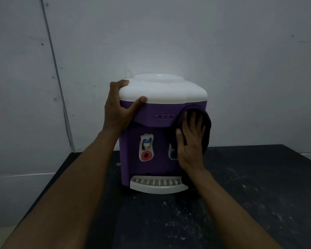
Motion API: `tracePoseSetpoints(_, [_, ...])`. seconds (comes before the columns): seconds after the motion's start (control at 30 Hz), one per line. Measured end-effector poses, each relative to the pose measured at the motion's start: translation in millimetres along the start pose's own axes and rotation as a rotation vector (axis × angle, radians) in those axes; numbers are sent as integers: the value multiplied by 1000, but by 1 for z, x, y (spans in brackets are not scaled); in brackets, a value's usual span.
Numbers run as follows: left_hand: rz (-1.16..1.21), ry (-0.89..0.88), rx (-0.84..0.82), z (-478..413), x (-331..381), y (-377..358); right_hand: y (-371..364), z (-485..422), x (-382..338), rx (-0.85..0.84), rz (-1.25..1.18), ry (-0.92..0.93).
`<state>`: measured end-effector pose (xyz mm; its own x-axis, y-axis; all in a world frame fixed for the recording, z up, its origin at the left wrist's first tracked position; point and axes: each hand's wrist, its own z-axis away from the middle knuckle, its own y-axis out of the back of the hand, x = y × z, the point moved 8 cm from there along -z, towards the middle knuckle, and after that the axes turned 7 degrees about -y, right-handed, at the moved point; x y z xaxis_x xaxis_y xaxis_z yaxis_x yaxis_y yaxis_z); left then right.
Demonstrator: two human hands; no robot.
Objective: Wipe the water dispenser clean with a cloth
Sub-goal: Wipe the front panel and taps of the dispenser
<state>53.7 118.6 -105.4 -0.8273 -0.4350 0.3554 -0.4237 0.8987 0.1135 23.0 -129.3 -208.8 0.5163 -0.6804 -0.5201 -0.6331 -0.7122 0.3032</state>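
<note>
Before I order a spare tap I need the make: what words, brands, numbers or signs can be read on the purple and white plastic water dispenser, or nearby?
No text can be read.
The purple and white plastic water dispenser: no brand or number shows.
The oval indicator panel: three dots, no legible lettering.
The dark cloth under the right hand hides part of the front.

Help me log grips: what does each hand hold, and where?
Left hand grips top corner of purple-and-white water dispenser; right hand presses dark cloth against it.
</note>
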Motion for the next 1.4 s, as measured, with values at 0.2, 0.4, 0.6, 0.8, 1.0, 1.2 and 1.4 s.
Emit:
tracePoseSetpoints(0.2, [-12, -5, -9, 1, 0, -2, -17, 1, -44, -94, 268, 259])
tracePoseSetpoints(0.4, [-1, 14, -15, 0, -1, 0, -6, -9, -43, -156, 453, 440])
tracePoseSetpoints(0.6, [16, 46, -50, 1, -4, -2, -13, 3, -30, -95, 352, 215])
tracePoseSetpoints(0.8, [-23, 34, -74, 1, -2, -3, -12, -3, -40, -185, 450, 353])
tracePoseSetpoints(1.0, [-105, 39, -112, 0, -1, 1, 9, -19, -28, -242, 581, 552])
tracePoseSetpoints(1.2, [-225, 25, -151, -1, 1, 4, -2, -6, -12, -181, 298, 231])
tracePoseSetpoints(1.4, [-440, -82, -160, 5, 13, 0, -13, 0, -9, -76, 83, -35])
